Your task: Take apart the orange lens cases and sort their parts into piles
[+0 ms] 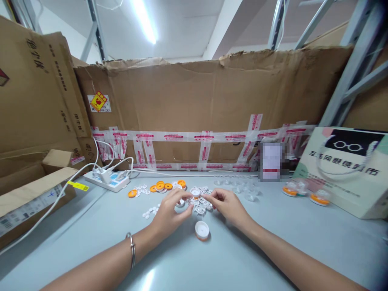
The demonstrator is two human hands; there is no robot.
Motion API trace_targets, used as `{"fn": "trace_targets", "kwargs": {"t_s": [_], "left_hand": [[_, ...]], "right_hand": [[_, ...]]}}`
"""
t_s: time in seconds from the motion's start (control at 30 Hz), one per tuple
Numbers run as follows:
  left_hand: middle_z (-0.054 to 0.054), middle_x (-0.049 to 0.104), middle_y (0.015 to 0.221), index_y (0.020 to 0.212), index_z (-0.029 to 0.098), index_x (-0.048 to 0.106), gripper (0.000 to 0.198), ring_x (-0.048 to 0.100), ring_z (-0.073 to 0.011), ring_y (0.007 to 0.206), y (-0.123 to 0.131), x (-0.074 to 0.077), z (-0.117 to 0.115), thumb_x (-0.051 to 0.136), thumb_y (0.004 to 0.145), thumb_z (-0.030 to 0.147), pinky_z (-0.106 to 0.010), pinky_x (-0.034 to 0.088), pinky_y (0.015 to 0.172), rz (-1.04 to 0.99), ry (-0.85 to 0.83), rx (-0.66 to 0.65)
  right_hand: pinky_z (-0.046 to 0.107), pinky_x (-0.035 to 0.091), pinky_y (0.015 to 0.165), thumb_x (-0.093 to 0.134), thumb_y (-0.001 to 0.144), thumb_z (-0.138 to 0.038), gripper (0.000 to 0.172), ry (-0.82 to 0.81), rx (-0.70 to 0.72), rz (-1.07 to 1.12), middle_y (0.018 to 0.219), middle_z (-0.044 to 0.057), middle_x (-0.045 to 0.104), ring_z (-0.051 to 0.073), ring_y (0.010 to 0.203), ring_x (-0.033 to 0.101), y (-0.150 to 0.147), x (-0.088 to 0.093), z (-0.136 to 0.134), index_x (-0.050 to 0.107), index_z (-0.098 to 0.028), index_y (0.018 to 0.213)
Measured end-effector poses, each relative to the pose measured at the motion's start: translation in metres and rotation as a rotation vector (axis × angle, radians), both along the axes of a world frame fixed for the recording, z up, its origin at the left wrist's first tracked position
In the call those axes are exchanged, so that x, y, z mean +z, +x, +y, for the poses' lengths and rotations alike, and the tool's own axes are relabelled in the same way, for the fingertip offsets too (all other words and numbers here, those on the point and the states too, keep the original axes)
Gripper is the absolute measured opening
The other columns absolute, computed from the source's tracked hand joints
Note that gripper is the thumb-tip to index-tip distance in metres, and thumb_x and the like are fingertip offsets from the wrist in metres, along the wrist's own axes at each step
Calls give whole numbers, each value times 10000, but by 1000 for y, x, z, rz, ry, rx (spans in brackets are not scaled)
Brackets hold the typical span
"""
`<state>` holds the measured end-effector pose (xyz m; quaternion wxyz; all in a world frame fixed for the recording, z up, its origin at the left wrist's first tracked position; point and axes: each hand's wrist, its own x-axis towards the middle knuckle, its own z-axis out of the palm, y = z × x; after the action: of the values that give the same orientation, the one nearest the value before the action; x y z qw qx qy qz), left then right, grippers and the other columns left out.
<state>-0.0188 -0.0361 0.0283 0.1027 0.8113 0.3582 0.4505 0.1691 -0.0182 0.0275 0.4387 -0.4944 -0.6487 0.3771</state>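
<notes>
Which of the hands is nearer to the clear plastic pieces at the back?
Right. The right hand is just in front of the clear plastic pieces, slightly left; the left hand is farther off to their left.

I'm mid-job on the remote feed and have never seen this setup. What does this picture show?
No machine here: it's one view from a camera on a person's head, looking forward and down. You see their bare left hand and right hand at a pile of small white parts. On the table, a round white piece with an orange underside sits nearer; orange discs lie left, clear caps right. Whether either hand holds something is too small to tell.
</notes>
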Motion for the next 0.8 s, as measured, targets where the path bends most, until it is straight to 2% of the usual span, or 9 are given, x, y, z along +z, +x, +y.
{"fn": "trace_targets", "kwargs": {"t_s": [0.13,0.2,0.3,0.37,0.43,0.5,0.63,0.73,0.8], "left_hand": [[-49,604,854,969,174,607,182,554,-143,795,4,-1,-4,538,800,174,-258,462,710,13,75,-87],[-52,612,861,1003,184,604,203,561,-145,810,5,-3,-5,529,815,177,-266,468,727,28,113,-112],[-65,610,952,1086,199,561,282,560,-165,871,4,-3,-5,556,806,228,-303,470,773,64,106,-87],[-76,591,1029,1114,203,539,324,544,-184,935,2,-2,-4,569,797,261,-333,457,814,79,74,-47],[-73,588,1035,1089,201,549,282,535,-186,957,-1,-1,-3,542,813,255,-340,443,832,85,45,-31],[-62,595,1002,1046,202,568,225,538,-177,943,-3,0,-1,502,833,228,-331,435,830,97,19,-24],[-52,606,913,979,195,596,194,560,-170,847,-7,-4,5,465,836,209,-304,450,756,167,-45,21],[-56,608,845,893,171,614,174,570,-173,778,-8,-8,9,458,828,211,-293,458,697,251,-106,67],[-58,609,826,865,165,618,173,574,-177,761,-9,-10,10,457,824,211,-294,460,680,295,-137,94]], "right_hand": [[248,437,598,654,626,-453,304,-78,222,199,618,-18,603,122,594,552,-12,8,-14,587,-167,702],[258,451,628,670,607,-446,317,-128,290,242,662,-6,627,126,625,571,-16,10,-18,593,-163,731],[265,451,620,666,608,-432,291,-123,240,225,606,-15,615,121,586,561,-8,15,-13,600,-160,688],[271,449,615,682,583,-394,263,-112,138,183,598,-15,620,125,574,561,9,20,-2,624,-163,695],[275,451,607,701,544,-339,219,-104,4,125,607,-6,636,131,565,564,32,24,11,644,-168,668],[272,444,583,703,528,-290,159,-100,-57,30,564,-5,627,130,534,552,55,25,21,653,-169,618],[257,405,503,696,520,-281,132,-206,38,-159,460,-4,589,120,456,506,83,17,30,637,-163,519],[253,400,496,696,528,-294,149,-284,117,-228,455,3,589,121,453,505,89,11,31,635,-160,508],[247,381,481,707,518,-302,168,-306,110,-276,440,-3,569,119,446,492,91,10,32,621,-161,487]]}}
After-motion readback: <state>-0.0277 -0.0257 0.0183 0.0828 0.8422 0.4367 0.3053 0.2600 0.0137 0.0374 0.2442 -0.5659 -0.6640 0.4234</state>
